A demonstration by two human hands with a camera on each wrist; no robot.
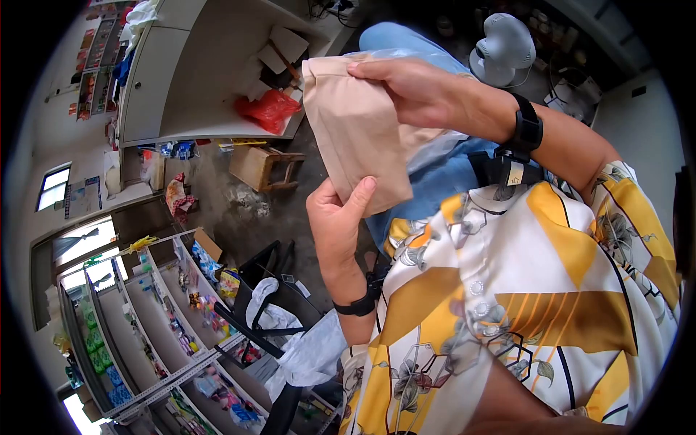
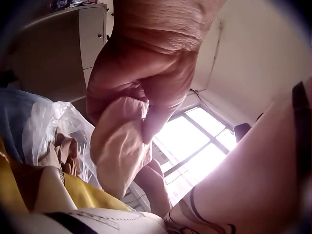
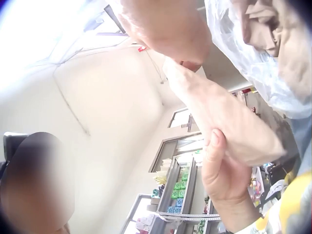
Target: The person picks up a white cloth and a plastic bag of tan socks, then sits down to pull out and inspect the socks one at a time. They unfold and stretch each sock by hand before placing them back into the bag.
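Note:
A folded beige cloth with a seamed band along one edge is stretched between both hands above the lap. My left hand pinches its lower end, thumb on top. Up at the banded edge, my right hand holds the cloth between thumb and fingers. In the left wrist view the left hand looms large over the hanging cloth. On the lap lies a clear plastic bag with more crumpled beige cloth inside, partly hidden in the head view by the right forearm.
A wooden stool stands on the floor beyond the hands. Shelves of small packaged goods fill the lower left, with a white cloth over a black frame nearby. A red plastic bag sits inside a cabinet; a white fan is behind.

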